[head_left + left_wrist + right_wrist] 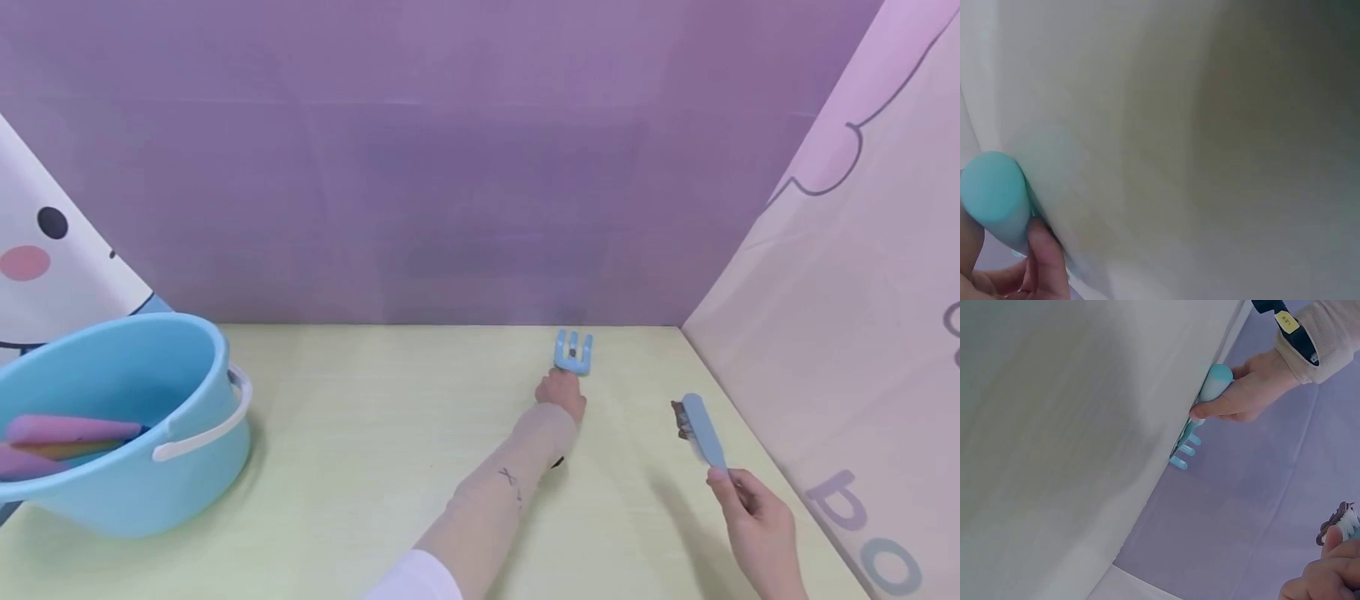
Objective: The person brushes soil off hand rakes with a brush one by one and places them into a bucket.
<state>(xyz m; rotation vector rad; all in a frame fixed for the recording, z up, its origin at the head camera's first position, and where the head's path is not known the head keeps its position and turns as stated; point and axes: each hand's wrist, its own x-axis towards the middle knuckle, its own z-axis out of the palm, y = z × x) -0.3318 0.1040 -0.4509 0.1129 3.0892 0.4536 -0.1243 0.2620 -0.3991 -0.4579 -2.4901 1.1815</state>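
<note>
Toward the back of the table, my left hand (562,393) grips a blue three-pronged hand rake (573,365) by its handle, with the prongs pointing away from me. A small dark spot (573,352) shows among the prongs. The rounded handle end (994,187) pokes out of the fist in the left wrist view. To the right, my right hand (761,529) pinches the handle of a blue brush (703,429) held over the table. White bristles with brown on them (1337,525) face left toward the rake, and brush and rake are apart.
A light blue bucket (180,467) with a white handle (206,437) stands on the table (360,467) at the left, holding pink and yellow items. A purple wall (465,183) closes the back. Printed panels flank the table, with the right one (840,333) close beside the brush.
</note>
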